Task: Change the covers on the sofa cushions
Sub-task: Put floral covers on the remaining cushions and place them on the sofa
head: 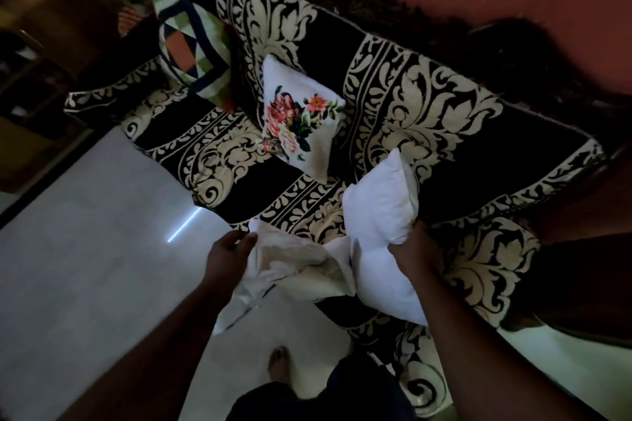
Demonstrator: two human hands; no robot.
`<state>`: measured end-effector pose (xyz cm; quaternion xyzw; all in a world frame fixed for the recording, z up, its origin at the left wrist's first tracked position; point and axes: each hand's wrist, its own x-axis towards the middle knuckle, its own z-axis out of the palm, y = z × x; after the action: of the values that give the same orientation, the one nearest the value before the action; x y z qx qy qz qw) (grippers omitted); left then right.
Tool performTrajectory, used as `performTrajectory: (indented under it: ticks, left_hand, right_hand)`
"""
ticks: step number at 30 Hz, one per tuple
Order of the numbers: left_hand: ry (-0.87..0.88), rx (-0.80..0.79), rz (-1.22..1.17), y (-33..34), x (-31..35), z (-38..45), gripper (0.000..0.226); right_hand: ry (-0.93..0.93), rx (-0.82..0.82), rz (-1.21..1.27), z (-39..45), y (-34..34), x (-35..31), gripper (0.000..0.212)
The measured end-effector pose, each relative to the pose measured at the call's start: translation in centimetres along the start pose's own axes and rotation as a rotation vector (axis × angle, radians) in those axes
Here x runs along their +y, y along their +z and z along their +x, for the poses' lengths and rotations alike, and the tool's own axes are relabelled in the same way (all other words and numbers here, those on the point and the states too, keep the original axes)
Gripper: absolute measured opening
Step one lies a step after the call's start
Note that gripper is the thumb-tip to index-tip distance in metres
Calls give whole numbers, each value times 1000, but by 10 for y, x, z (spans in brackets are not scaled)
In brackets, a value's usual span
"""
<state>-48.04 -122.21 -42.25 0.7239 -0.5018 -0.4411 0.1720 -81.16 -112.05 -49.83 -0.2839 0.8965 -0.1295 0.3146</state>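
A bare white cushion stands tilted on the sofa's front edge, and my right hand grips its lower right side. Beside it to the left hangs a crumpled white cover, which my left hand holds at its left edge. The cover's right part touches the bare cushion. Further back on the seat lies a white cushion with a flower print. A cushion with a geometric patchwork cover leans at the sofa's left end.
The sofa wears a black and cream floral throw. A pale glossy floor spreads to the left and below. My bare foot stands on it near the sofa. Dark wooden furniture stands at far left.
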Motion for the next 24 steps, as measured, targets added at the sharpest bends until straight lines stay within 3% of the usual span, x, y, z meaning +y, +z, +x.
performTrajectory:
  ticks: [8, 18, 20, 22, 24]
  left_hand:
    - [23, 41, -360, -115, -42, 14, 17]
    - [91, 105, -567, -226, -60, 10, 16]
    - [103, 117, -578, -240, -58, 8, 20]
    - [112, 119, -626, -252, -55, 5, 21]
    - [115, 129, -620, -263, -52, 2, 23]
  right_hand:
    - [-364, 116, 209, -154, -36, -37, 80]
    - [-654, 252, -79, -263, -64, -96, 98]
    - [-765, 189, -158, -271, -68, -106, 86]
    - [-746, 83, -212, -288, -75, -119, 62]
    - [-753, 1, -279, -299, -77, -127, 58]
